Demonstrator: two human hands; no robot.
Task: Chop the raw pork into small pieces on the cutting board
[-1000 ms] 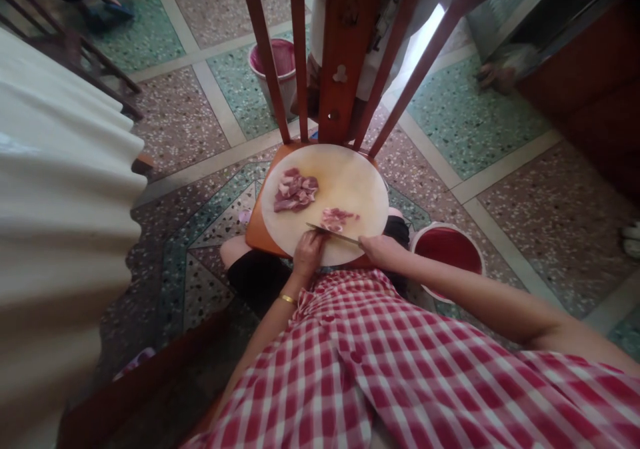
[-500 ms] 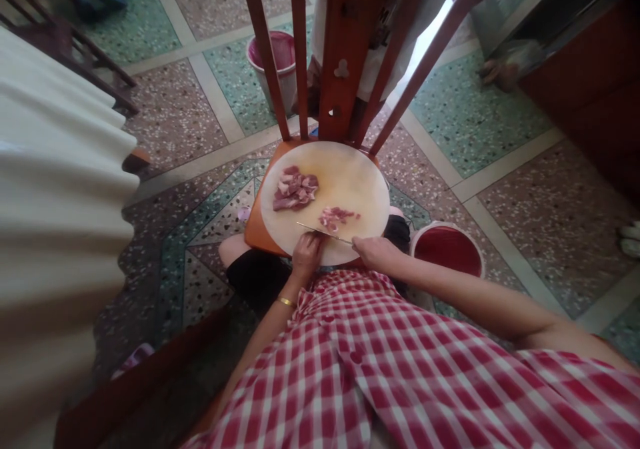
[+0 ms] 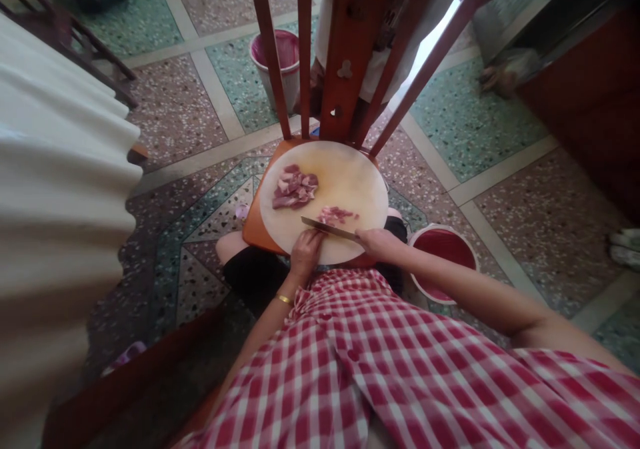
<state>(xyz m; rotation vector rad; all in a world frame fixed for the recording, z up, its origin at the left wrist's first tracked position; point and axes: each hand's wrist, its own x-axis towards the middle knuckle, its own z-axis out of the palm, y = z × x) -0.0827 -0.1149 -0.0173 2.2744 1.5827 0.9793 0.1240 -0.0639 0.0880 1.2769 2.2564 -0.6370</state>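
A round white cutting board (image 3: 350, 169) rests on the seat of a wooden chair. My right hand (image 3: 383, 244) grips a knife (image 3: 330, 228) by its handle, the blade pointing left across the near part of the board. Close under the blade, my left hand (image 3: 306, 254) is closed with its fingers curled down on the board; whatever they pinch is hidden. Just beyond the blade lie small cut bits of meat (image 3: 339, 215). A heap of larger raw meat pieces (image 3: 295, 187) sits on the board's left side.
The chair's slatted back (image 3: 340, 69) rises behind the board. A red-lined bucket (image 3: 445, 252) stands on the floor at right, and a bin (image 3: 280, 69) beyond the chair. Pale draped cloth (image 3: 60, 189) hangs at left. Another person's foot shows at top left.
The knife blade has tilted so more of its flat side shows, and it has shifted slightly away from me. My left hand stays almost in place beside it; the meat heap is unchanged.
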